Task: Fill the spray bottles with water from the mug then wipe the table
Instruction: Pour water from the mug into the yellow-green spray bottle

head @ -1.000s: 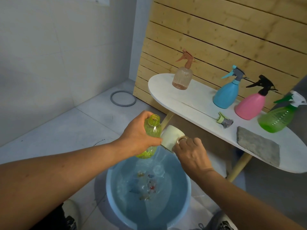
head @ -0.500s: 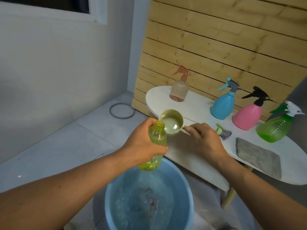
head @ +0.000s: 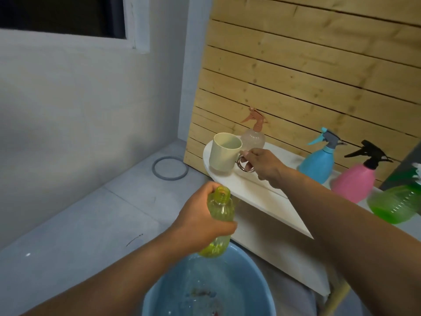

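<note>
Fingers of the left hand [head: 202, 221] curl round the middle of the yellow-green bottle [head: 219, 221], thumb near its neck, so it is held tilted a little with its uncapped threaded mouth uppermost. This bottle is translucent; liquid fills it most of the way, though the exact level is hard to read. Its base hangs over the blue basin [head: 159, 299] on the floor, which holds water with some small dark bits lying at the bottom.

Fingers of the right hand [head: 262, 164] pinch the shiny metal handle of the cream mug [head: 224, 153], one finger hooked through the ring. The mug stands upright at the left end of the white table [head: 262, 197]; whether its base rests on the top or is just above it cannot be told. Its inside looks pale, and any water in it cannot be made out.

Just behind the mug stands a clear ribbed spray bottle [head: 254, 137] with a brownish-pink trigger head. Further right along the table, against the wooden slat wall [head: 307, 65], are a blue spray bottle [head: 319, 163], a pink spray bottle [head: 355, 183] with a black head, and a green spray bottle [head: 396, 204], blurred, with green liquid pooled low in it. A grey ring [head: 170, 168] lies on the floor tiles.
</note>
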